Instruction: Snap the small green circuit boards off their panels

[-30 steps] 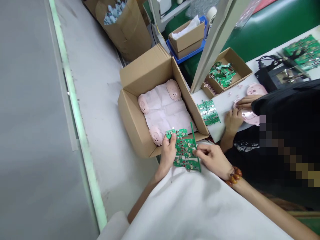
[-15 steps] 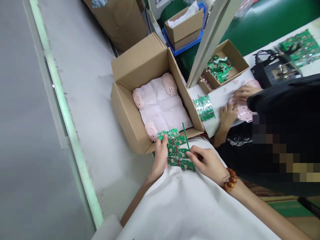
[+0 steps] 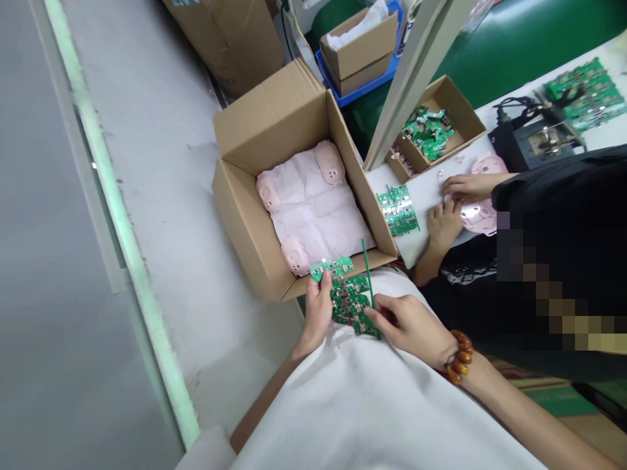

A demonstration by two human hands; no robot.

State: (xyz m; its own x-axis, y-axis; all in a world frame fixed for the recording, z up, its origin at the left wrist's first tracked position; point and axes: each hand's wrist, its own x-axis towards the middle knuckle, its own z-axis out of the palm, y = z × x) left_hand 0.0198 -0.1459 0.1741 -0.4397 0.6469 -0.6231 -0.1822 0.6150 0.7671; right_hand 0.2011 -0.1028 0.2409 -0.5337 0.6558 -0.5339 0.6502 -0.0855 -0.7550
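Note:
A green circuit board panel (image 3: 349,297) rests above my white-clothed lap. My left hand (image 3: 318,310) is closed on the panel's left edge, fingers pinching near its top corner. My right hand (image 3: 409,323), with a bead bracelet at the wrist, is closed on the panel's right side, next to a thin green rail that sticks up from it. Just beyond the panel stands an open cardboard box (image 3: 255,215) lined with pink paper, holding three pink plastic shells (image 3: 329,162).
A co-worker in black sits at my right, hands (image 3: 443,222) on a pink shell on the white bench. Another green panel (image 3: 398,209) lies there, beside a small carton of green boards (image 3: 428,130). Grey floor with a pale green strip lies left.
The view shifted slightly. My hands tilted the panel and drew it a little nearer my lap; the co-worker's hands shifted on the pink shell.

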